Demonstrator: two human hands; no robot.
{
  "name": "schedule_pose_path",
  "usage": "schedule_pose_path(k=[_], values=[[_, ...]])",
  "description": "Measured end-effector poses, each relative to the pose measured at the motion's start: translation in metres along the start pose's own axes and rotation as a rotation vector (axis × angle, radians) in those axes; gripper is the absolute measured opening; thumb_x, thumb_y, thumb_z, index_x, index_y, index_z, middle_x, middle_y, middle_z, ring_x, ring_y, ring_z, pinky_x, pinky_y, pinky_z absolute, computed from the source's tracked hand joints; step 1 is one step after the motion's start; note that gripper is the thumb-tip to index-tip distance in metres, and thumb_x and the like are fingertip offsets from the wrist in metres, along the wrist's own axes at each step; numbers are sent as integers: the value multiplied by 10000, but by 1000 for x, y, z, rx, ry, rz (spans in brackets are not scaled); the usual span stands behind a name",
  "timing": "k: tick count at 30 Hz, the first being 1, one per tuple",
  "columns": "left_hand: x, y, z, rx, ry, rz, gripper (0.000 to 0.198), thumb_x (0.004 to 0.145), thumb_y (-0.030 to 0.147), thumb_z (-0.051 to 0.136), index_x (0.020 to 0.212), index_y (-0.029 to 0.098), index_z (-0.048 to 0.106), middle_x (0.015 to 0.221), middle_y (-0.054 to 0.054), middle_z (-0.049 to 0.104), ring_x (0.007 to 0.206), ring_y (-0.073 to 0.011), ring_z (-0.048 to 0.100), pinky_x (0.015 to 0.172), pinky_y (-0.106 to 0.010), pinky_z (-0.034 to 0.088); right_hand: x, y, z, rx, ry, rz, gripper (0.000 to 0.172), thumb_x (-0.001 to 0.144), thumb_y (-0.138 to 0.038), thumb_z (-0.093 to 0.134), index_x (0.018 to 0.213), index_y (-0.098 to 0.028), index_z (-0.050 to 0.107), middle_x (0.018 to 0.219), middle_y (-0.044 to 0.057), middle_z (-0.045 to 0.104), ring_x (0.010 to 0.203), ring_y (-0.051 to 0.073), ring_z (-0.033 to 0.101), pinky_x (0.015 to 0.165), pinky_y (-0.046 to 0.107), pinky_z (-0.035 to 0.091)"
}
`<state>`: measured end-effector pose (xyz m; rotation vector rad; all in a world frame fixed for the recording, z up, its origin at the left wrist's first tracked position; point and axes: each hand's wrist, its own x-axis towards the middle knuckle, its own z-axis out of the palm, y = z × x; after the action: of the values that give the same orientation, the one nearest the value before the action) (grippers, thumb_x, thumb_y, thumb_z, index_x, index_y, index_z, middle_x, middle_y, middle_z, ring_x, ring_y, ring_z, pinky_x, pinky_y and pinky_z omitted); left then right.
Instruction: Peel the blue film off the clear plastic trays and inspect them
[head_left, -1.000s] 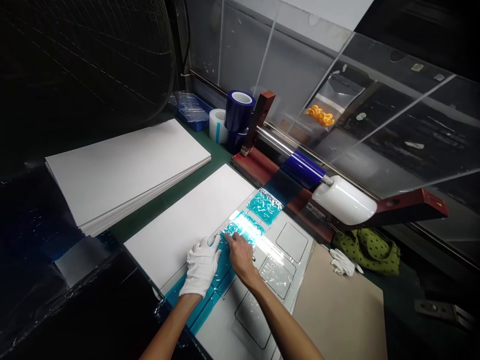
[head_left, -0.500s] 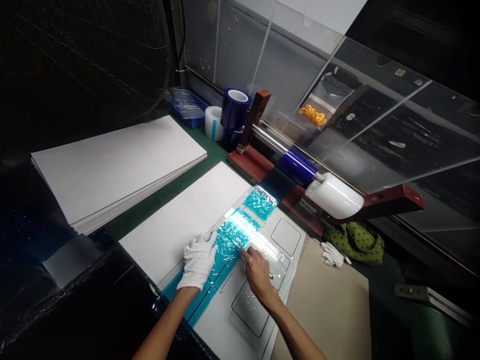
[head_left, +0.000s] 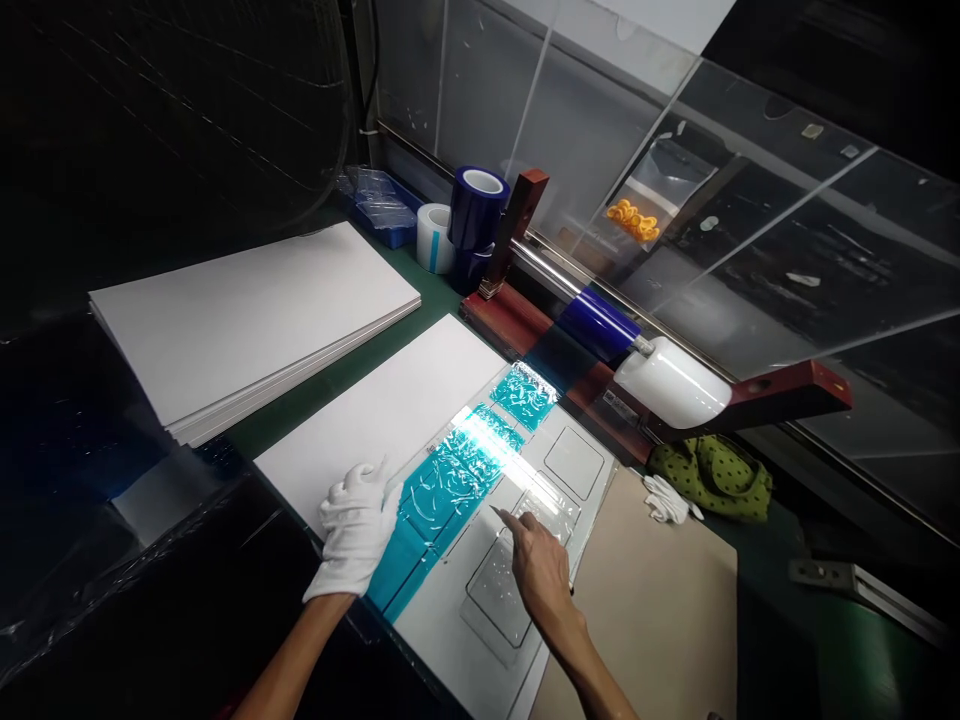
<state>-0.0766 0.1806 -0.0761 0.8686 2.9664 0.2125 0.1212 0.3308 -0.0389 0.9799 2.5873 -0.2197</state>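
Observation:
My left hand (head_left: 352,525), in a white glove, rests at the left edge of a teal film strip (head_left: 442,490), its fingers loosely bent and apart. The strip is wrinkled and shiny, and lies on a clear sheet with black-outlined rounded rectangles (head_left: 574,462). A smaller teal piece (head_left: 525,395) lies beyond it. My bare right hand (head_left: 541,565) is closed around a slim pointed tool (head_left: 497,512), most of it hidden by the fingers. Its tip is just right of the strip, over an outlined panel; contact cannot be made out. White paper (head_left: 390,410) lies to the left.
A stack of white sheets (head_left: 255,320) is at the left. Behind stand a blue film roll (head_left: 480,215), a clear roll (head_left: 433,240) and a roller stand (head_left: 514,320) with a white roll (head_left: 671,385). At right are tan board (head_left: 652,590), a glove (head_left: 667,500) and green dotted cloth (head_left: 712,480).
My left hand has moved left, off the middle of the teal strip to its edge. My right hand has shifted slightly right and down, away from the strip, still holding the tool.

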Motion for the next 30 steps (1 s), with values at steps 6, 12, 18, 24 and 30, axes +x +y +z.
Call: schedule_pose_path(k=[6,12,18,24,30], values=[[-45,-37,0,-16,-52,-101,456,869,485,410,1140,163,587,1024,-123,608,847,-249,549,719,-354,423,-2,-67,14,114,58,-123,561,891,-30,291,1341,-329,444,928,44,603,758,152,577,539,228,333],[-61,-34,9,-1,-220,41,392,905,393,347,1266,391,502,1176,-92,558,889,-265,544,734,-408,407,14,-117,21,161,35,-179,490,915,-92,326,1336,-311,449,967,57,599,846,180,572,604,238,393],[-60,-35,13,19,-245,52,408,898,399,358,1290,386,470,1174,-104,534,918,-279,531,732,-421,411,23,-138,15,112,-17,-201,472,924,-99,324,1333,-307,436,1020,67,598,884,185,579,628,250,411],[-60,-37,15,-12,-213,46,415,902,390,346,1300,356,460,1153,-90,542,889,-258,521,709,-399,406,21,-146,15,76,-21,-202,431,940,-135,323,1318,-296,451,1017,70,600,905,202,585,627,262,417],[-59,-40,17,-25,-201,30,414,902,403,341,1292,351,472,1152,-105,545,912,-275,522,728,-417,402,7,-133,21,43,-31,-167,462,927,-114,324,1328,-311,442,1030,70,593,903,187,575,618,247,415]])
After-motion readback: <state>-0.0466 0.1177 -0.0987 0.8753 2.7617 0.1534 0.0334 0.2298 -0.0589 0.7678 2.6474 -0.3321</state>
